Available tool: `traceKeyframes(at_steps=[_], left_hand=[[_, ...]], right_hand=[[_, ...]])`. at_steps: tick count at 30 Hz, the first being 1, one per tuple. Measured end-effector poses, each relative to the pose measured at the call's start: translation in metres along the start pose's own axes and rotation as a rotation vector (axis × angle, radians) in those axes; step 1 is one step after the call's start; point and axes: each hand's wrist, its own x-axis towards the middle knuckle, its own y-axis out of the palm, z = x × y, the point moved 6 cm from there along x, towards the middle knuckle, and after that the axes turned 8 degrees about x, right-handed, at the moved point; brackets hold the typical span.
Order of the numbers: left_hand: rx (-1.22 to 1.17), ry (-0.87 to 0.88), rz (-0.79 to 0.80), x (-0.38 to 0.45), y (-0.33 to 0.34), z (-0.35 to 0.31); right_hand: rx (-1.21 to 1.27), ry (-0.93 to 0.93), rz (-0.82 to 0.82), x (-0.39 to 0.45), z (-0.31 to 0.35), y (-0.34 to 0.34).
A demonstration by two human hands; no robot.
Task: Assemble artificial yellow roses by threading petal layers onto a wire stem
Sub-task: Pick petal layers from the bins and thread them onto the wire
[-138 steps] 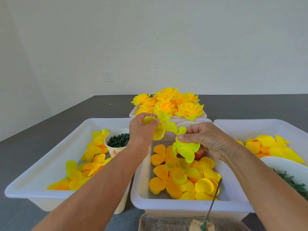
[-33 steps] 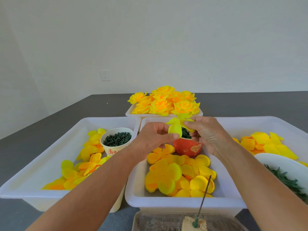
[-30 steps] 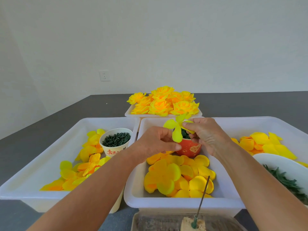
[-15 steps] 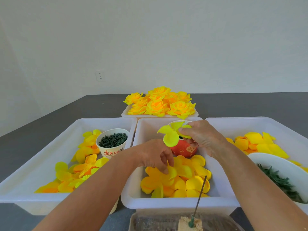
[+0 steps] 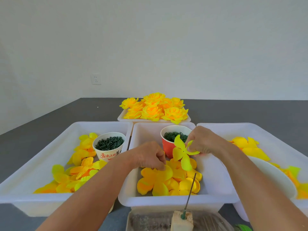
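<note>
Yellow-orange petals (image 5: 168,179) — white tubs (image 5: 215,174), red cup (image 5: 167,148)

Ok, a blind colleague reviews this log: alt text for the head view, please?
The right hand holds a lime-yellow petal layer above the middle white tray, while the left hand pinches an orange-yellow petal layer in it. A bare wire stem stands in a foam block in front.

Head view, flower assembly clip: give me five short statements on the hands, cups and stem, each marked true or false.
1. The right hand holds a lime-yellow petal layer. True.
2. The left hand rests in the left bin. False: it pinches an orange-yellow petal layer in the middle bin.
3. The wire stem stands in a foam block. True.
4. Petals are already on the stem. False: it is bare.
5. The red cup is empty. False: it holds dark green pieces.
</note>
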Motion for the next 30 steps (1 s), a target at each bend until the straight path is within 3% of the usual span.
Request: traceKeyframes(at_steps=[3, 8, 13, 30], left_hand=[[-0.009, 0.018, -0.058, 0.001, -0.003, -0.003], [-0.065, 0.050, -0.168, 0.001, -0.008, -0.009], [-0.120, 0.029, -0.255, -0.003, -0.017, -0.012], [0.040, 0.025, -0.538, 0.011, -0.032, -0.065]], right_hand=[[-0.305, -0.043, -0.094, -0.004, -0.003, 0.009], [-0.437, -0.103, -0.173, -0.006, 0.000, 0.022], [-0.406, -0.204, -0.297, -0.015, 0.005, 0.017], [-0.215, -0.261, -0.227, -0.032, -0.009, -0.008]])
